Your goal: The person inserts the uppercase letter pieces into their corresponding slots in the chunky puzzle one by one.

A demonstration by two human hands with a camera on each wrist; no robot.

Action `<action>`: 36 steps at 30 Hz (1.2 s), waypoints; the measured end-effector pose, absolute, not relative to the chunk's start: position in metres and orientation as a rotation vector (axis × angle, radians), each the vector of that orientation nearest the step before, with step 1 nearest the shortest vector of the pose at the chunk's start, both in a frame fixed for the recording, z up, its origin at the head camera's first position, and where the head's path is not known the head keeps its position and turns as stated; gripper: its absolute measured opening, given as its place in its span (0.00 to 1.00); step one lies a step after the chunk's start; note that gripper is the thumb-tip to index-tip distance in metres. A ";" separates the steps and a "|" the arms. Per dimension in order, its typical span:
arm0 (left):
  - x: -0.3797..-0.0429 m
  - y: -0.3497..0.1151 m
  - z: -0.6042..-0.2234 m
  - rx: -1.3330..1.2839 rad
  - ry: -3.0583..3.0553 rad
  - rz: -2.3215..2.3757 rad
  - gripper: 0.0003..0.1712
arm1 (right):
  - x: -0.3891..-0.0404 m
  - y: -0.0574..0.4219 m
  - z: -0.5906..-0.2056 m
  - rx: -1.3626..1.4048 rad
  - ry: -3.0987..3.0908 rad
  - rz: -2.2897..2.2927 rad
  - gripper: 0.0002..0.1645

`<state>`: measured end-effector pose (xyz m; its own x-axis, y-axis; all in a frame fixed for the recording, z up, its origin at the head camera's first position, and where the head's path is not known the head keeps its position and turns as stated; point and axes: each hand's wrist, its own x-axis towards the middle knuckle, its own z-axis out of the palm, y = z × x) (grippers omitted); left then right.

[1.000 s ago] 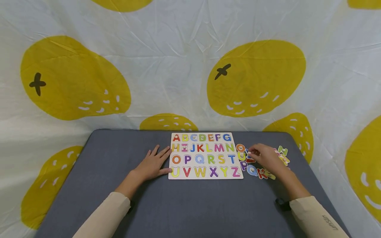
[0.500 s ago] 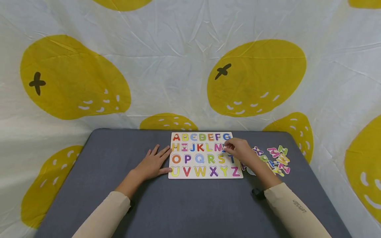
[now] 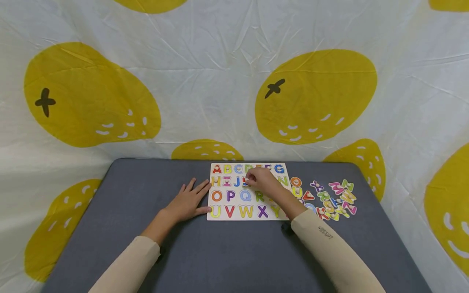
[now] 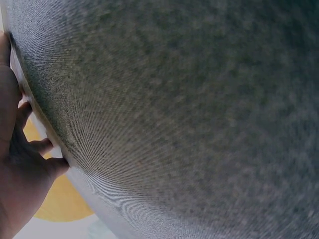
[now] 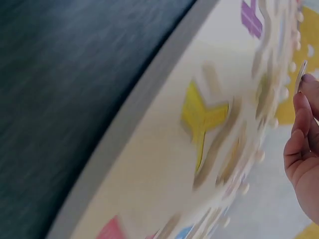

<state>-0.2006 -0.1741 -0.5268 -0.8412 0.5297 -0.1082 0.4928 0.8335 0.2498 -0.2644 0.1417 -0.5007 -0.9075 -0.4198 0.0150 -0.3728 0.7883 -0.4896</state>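
Note:
A white alphabet puzzle board (image 3: 238, 204) with coloured letters in rows lies at the far middle of the grey table. My left hand (image 3: 185, 205) rests at the board's left edge, fingers spread, thumb near the lower corner. Over the second row, around J and K, my right hand (image 3: 264, 182) pinches a small blue letter puzzle piece (image 3: 244, 182) between thumb and fingertips. From the right wrist view the piece (image 5: 300, 78) appears edge-on, raised off the board. Knobbed letters fill the top row and the start of the second; the right hand and forearm hide some letters.
Several loose knobbed letter pieces lie right of the board, including an orange O (image 3: 296, 182), a red V (image 3: 308, 195), a purple X (image 3: 316, 186) and a pink M (image 3: 336, 187). Some overlap in a pile. A white curtain (image 3: 220, 89) with yellow fruit hangs behind the table.
My right hand has lifted the blue letter piece from the loose pieces and carried it left across the board to the second row. My left hand has stayed at the board's edge.

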 end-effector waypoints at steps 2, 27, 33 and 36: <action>-0.201 -0.174 -0.527 0.795 2.844 0.313 0.53 | -0.268 0.133 -0.504 -0.649 2.882 -0.716 0.06; -0.203 -0.175 -0.532 0.815 2.854 0.303 0.53 | -0.267 0.105 -0.511 -0.603 2.929 -0.654 0.10; -0.203 -0.175 -0.531 0.804 2.860 0.285 0.53 | -0.258 0.123 -0.497 -0.647 2.904 -0.753 0.10; -0.202 -0.174 -0.527 0.809 2.859 0.302 0.53 | -0.254 0.138 -0.491 -0.706 2.879 -0.792 0.09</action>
<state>-0.2017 -0.1739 -0.5270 -0.8421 0.5312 -0.0934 0.5000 0.8338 0.2340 -0.2538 0.1377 -0.4913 -0.8915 -0.4503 0.0496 -0.4123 0.7610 -0.5008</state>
